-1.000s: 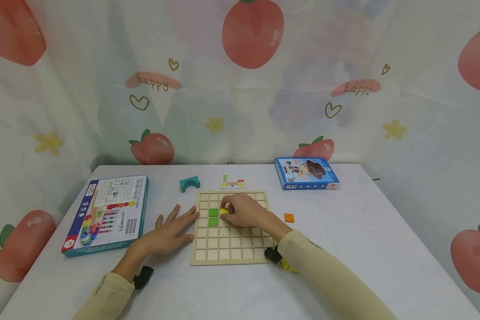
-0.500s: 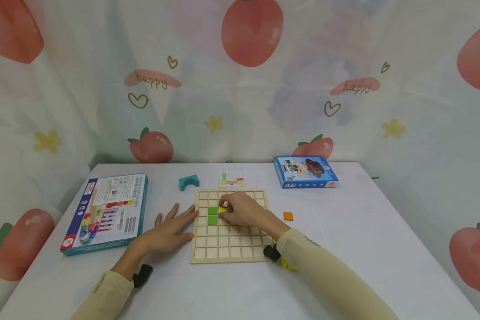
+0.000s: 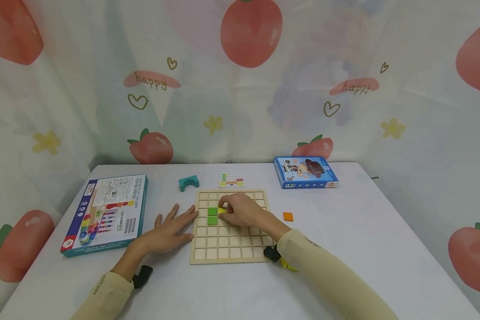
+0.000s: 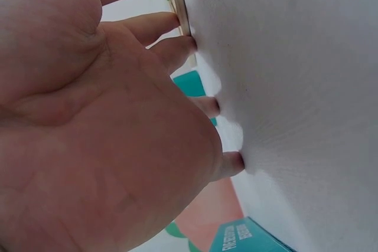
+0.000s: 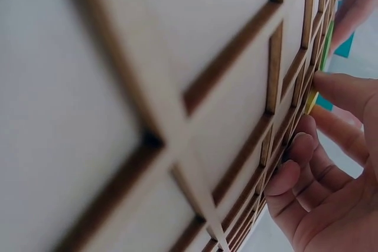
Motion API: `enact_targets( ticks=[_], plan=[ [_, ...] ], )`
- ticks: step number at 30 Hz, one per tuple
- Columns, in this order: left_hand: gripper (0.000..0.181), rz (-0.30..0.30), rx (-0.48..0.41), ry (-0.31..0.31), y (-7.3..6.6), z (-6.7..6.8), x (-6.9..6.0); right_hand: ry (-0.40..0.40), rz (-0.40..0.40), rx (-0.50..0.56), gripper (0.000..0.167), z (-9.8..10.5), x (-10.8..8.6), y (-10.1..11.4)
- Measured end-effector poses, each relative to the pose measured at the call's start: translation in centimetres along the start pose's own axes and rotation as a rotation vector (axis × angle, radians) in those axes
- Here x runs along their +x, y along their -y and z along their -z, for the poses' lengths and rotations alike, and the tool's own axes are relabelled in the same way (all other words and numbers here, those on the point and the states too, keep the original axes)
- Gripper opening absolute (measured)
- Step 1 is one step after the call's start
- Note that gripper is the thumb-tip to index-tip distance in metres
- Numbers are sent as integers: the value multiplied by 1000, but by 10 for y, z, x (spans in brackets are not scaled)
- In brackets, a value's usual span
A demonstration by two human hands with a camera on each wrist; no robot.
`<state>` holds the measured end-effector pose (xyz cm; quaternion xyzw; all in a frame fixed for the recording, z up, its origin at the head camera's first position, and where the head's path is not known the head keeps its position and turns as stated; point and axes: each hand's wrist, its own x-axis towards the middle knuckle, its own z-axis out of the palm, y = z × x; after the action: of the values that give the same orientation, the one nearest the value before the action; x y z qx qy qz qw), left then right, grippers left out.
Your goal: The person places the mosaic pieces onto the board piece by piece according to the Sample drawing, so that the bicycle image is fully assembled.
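A wooden grid board [image 3: 224,253] lies on the white table. Two green square tiles [image 3: 212,220] sit in neighbouring cells, one behind the other. Just right of the farther one, my right hand [image 3: 244,210] pinches a yellow tile [image 3: 222,210] between thumb and index finger, down at the board; the hand covers part of that tile. In the right wrist view the yellow tile [image 5: 312,102] shows at the fingertips, its other fingers curled near the grid. My left hand [image 3: 170,231] rests with spread fingers on the table, fingertips at the board's left edge.
A small pattern card [image 3: 230,178] and a teal arch block [image 3: 189,182] lie behind the board. Boxes stand at left [image 3: 108,213] and back right [image 3: 306,172]. An orange tile [image 3: 288,216] lies right of the board; yellow pieces [image 3: 288,265] are partly hidden by the right sleeve.
The right hand stays in the same place on the board with the yellow tile, and the left hand has not moved. Only the head view shifts slightly.
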<state>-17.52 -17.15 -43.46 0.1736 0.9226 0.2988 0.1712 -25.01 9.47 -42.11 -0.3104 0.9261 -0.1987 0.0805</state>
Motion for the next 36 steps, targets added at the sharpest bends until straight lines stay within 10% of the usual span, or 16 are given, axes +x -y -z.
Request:
enact_targets(
  ticks=[36],
  plan=[
    [71,-6,5,0,0,-1,0,-57,-83,144,30,37,-45,-33]
  ],
)
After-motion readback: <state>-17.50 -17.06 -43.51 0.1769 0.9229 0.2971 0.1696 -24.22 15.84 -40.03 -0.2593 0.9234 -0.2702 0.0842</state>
